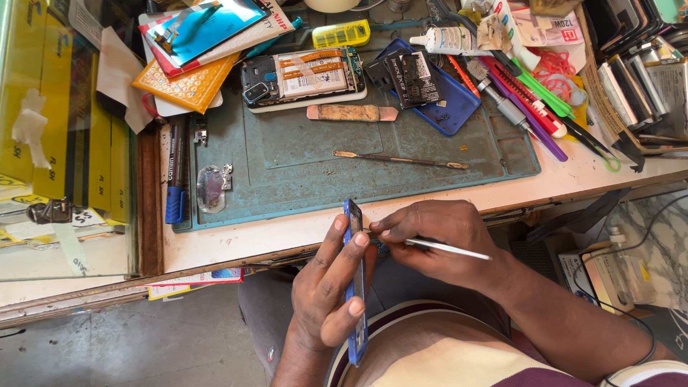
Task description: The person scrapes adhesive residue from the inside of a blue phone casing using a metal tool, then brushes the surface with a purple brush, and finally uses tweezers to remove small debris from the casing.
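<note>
My left hand point(331, 287) grips a blue phone point(355, 287) edge-on, below the table's front edge, fingers wrapped over its side. My right hand point(437, 240) holds a thin metal tool point(448, 249), its tip pressed against the phone's upper edge near my left fingertips. An opened phone point(304, 77) with its battery and orange ribbon cables exposed lies at the back of the teal work mat point(344, 168).
On the mat lie a metal spudger point(398, 160), a worn flat scraper point(351, 112), a blue phone back cover point(448, 104) and a small metal part point(211, 188). Cutters, pens and a glue tube crowd the right back. A blue marker point(175, 175) lies left; a glass cabinet point(64, 136) stands further left.
</note>
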